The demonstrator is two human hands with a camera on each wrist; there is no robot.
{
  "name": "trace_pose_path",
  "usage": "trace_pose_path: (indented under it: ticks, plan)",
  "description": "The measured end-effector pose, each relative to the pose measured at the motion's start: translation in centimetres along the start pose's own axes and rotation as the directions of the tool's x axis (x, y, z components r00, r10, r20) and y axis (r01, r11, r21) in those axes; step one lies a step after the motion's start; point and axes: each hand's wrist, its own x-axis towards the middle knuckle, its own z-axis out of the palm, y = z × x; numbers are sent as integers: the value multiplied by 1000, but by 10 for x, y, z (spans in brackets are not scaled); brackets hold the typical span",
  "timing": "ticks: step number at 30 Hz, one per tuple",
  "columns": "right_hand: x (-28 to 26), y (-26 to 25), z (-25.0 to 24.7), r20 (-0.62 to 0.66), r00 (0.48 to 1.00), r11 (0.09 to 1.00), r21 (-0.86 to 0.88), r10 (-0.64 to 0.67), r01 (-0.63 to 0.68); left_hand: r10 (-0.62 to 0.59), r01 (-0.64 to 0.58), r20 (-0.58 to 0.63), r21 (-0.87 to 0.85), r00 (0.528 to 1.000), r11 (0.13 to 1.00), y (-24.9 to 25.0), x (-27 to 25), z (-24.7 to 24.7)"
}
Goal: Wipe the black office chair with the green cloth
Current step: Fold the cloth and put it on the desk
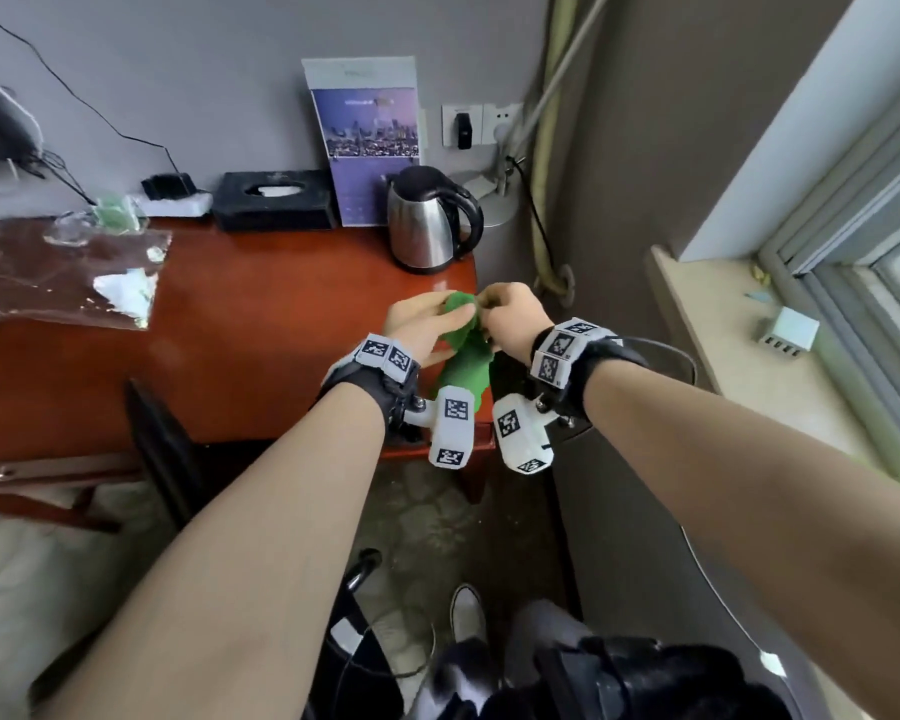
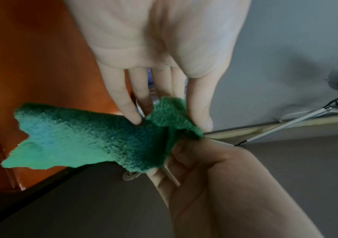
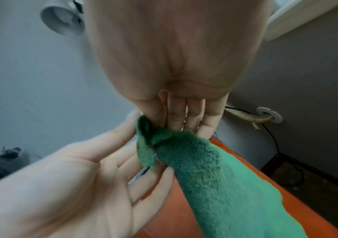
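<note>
The green cloth [image 1: 466,361] hangs in the air between both hands, over the right end of the red-brown desk [image 1: 261,356]. My left hand [image 1: 430,317] pinches its upper edge between thumb and nearly straight fingers [image 2: 131,112]. My right hand [image 1: 505,309] pinches the same bunched top from the other side. In the left wrist view the cloth [image 2: 86,141] spreads out to the left. In the right wrist view the cloth [image 3: 215,177] trails down from the right hand [image 3: 164,127]. Black chair parts [image 1: 357,652] show low by my legs, mostly hidden by my arms.
On the desk stand a steel kettle [image 1: 432,220], a black tissue box [image 1: 276,200], a calendar [image 1: 367,137] against the wall and crumpled clear plastic [image 1: 58,272]. A window sill [image 1: 739,324] with a white charger [image 1: 788,332] lies to the right. A dark slanted bar [image 1: 162,444] stands before the desk.
</note>
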Motion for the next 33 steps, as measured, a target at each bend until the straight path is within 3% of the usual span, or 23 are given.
trace_pose_path:
  ticks: [7,17,21,26,29,33]
  plan:
    - [48,-11,9,51,998,996,74,44,-48,9,-17,56,145,998,989,11,40,-18]
    - [91,-13,13,183,977,964,222,107,-147,32,19,-162,302,986,953,13,79,-37]
    - [99,-13,22,216,971,954,257,99,-154,20,36,-189,291,982,956,12,83,-42]
    - [105,-16,20,314,945,947,267,93,-181,-101,118,-92,206,991,971,22,76,-37]
    - [110,-17,15,401,907,946,223,130,-235,-89,120,-133,245,987,962,22,77,-35]
    - [113,-19,14,418,894,943,201,163,-266,-86,128,-170,258,982,958,24,75,-35]
